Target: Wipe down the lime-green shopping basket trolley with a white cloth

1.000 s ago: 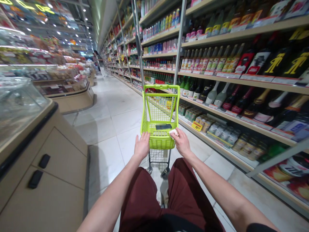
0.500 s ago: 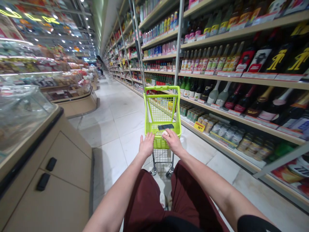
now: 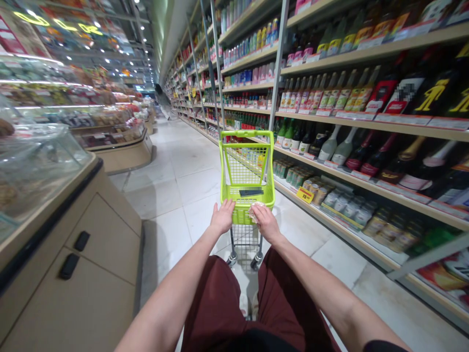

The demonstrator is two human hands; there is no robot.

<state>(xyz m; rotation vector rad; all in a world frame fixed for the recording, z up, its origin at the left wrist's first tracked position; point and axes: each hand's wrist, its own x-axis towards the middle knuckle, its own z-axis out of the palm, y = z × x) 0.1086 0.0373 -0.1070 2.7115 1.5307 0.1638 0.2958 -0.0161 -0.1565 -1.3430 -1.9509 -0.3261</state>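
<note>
A lime-green shopping cart (image 3: pixel 247 139) stands upright in front of me, with a dark phone (image 3: pixel 251 192) lying in its upper tray. My left hand (image 3: pixel 223 215) rests on the near left edge of the cart, fingers stretched flat and holding nothing. At the near right edge, my right hand (image 3: pixel 266 221) is closed around a crumpled white paper (image 3: pixel 255 211), which shows between the fingers and the cart. Below are the cart's front wheels and my legs in dark red trousers.
Long shelves (image 3: pixel 366 117) of bottles and cans line the right side. A wooden counter (image 3: pixel 106 234) with a glass top stands close on the left, a rounded food display (image 3: pixel 117 156) beyond it. Far down the tiled aisle is a person (image 3: pixel 162 100).
My right hand has shifted slightly down and right, and more of the white paper shows. The view has turned a little left, and the near counter and shelves sit closer.
</note>
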